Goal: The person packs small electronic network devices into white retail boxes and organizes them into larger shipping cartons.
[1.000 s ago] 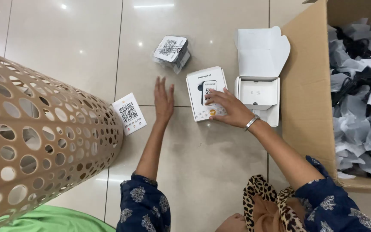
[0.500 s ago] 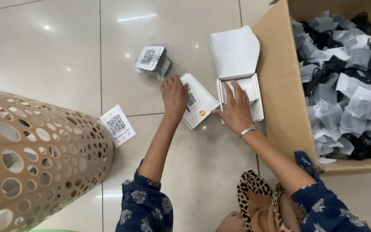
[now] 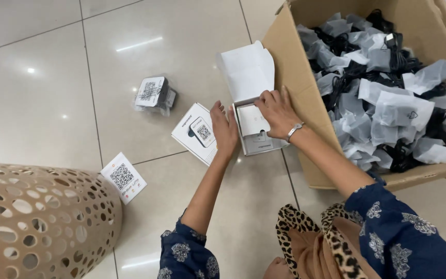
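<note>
One small white box (image 3: 256, 126) lies open on the tiled floor (image 3: 42, 98), its lid (image 3: 247, 70) standing up at the far side. Just left of it lies one flat white booklet (image 3: 194, 133) showing a picture of a device with a square code. Farther left and farther away sits one small dark device in a clear bag (image 3: 153, 94), and nearer, to the left, lies one white card (image 3: 123, 177) with a square code. These four things lie apart from one another, except the booklet, which sits just beside the box.

Both arms reach away from the person, in dark blue flowered sleeves. The left hand (image 3: 224, 128) lies flat and open, fingers together and pointing to the far side, its palm over the right edge of the booklet and its side against the left wall of the small box; it grips nothing. The right hand (image 3: 276, 109), with a thin bracelet at the wrist, comes in from the right with fingers spread and bent, fingertips pressing on the white insert inside the open box; it closes around nothing.

To the right stands one large cardboard carton (image 3: 290, 67), open, filled with many black cables in grey plastic bags, too many to count. One tan perforated basket (image 3: 37, 222) fills the near left corner. A leopard-print cloth (image 3: 311, 243) lies near the person's lap.
</note>
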